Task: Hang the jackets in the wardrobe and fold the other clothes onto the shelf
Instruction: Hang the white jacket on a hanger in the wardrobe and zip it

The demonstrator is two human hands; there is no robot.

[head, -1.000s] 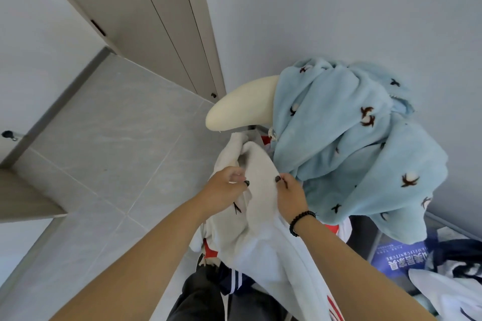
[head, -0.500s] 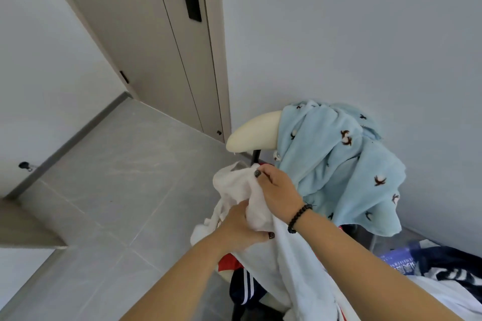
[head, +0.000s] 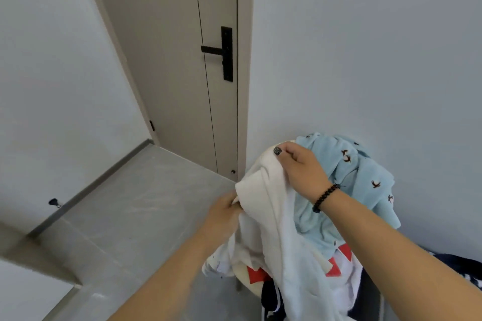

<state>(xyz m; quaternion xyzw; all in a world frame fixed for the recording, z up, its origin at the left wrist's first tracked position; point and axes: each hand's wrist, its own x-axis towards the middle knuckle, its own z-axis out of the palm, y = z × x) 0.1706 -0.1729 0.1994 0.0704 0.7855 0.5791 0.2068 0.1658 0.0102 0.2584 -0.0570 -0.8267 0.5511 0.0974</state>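
White fleecy cloth fills the near middle of the view: a soft white garment with red patches hangs in thick folds between both arms, its lower part draped over a heap of clothes at the bottom right. The left hand reaches in from the lower left and grips the garment's left edge, its fingers hidden in the fabric and blurred. The right hand, with a dark-painted thumbnail, is higher up and pinches the top fold of the same garment between thumb and curled fingers. A black beaded bracelet circles the right wrist. The two hands are apart, one low and one high, each closed on the white cloth.

Under the garment, dark navy clothing with white stripes shows at the bottom edge. Just behind the right hand, a light blue fleece garment with small dark bird shapes lies bunched against the pale grey wall.

The grey tiled floor spreads to the left. A small black door stop sits low on the left wall. Farthest off, a closed beige door with a black lever handle stands in the corner.
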